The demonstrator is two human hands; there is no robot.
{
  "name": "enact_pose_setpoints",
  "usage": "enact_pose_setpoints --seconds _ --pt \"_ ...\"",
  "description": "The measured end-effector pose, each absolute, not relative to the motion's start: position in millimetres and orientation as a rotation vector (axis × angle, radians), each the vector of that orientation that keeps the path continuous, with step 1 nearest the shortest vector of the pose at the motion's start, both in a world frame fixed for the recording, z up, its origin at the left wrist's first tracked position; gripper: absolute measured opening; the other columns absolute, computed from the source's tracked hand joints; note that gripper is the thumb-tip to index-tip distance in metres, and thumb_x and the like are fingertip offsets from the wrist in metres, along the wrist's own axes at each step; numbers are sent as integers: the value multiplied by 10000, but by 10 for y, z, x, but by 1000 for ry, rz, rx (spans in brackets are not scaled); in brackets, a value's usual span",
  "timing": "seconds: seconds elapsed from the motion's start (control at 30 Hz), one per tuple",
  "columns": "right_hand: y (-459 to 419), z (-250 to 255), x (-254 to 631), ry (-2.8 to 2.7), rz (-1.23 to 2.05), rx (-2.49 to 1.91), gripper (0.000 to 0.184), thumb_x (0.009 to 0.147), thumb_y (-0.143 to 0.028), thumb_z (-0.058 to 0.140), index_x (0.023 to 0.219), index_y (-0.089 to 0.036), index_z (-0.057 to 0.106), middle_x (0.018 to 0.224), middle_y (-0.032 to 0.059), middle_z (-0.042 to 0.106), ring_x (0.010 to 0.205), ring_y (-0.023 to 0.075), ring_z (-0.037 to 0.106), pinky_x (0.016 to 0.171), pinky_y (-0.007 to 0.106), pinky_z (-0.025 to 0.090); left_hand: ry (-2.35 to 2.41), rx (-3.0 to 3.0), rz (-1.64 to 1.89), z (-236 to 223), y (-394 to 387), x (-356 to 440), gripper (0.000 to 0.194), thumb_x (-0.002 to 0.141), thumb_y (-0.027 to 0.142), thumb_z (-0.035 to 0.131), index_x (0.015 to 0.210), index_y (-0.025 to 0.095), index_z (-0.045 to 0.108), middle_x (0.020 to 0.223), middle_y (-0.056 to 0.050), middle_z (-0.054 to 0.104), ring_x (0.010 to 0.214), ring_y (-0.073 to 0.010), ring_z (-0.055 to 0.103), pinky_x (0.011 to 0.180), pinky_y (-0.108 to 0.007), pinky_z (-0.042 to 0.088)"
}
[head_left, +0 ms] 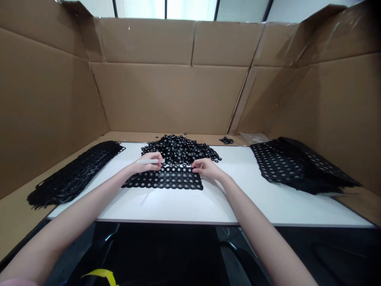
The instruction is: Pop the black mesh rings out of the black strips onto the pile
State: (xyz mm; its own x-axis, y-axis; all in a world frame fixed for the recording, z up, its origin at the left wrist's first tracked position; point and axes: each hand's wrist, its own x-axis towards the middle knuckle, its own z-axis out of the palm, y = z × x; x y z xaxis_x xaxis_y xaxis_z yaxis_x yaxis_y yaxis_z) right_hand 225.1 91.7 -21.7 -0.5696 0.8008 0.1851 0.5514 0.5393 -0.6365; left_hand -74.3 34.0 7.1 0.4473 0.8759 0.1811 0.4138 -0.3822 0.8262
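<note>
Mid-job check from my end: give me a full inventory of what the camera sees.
Perforated sheet: one, black, under the hands
Ring pile: too many to count, black, behind the sheet
Small ring cluster: one, black, back right
Left sheet stack: one, black, left side
Right sheet stack: one, black, right side
White pen-like tool: one, in the left hand
Clear plastic: one piece, back right
Tabletop: one, white, centre
Cardboard walls: three sides, brown, left, back, right
Window: bright, top; full extent cut off
Yellow strip: one, bottom edge
Left hand: one, bare, at the sheet's far edge
Right hand: one, bare, at the sheet's far right corner
</note>
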Motion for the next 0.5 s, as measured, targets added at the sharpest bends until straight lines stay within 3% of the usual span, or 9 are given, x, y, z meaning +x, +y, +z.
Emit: enact_pose_setpoints --seconds 0.5 --pt "928 -210 2284 -2326 704 -1088 117 738 -211 624 824 -174 695 750 21 655 717 155 562 697 283 417 1127 1776 860 133 294 -685 179 621 151 647 718 174 499 654 16 618 651 -149 601 627 -251 442"
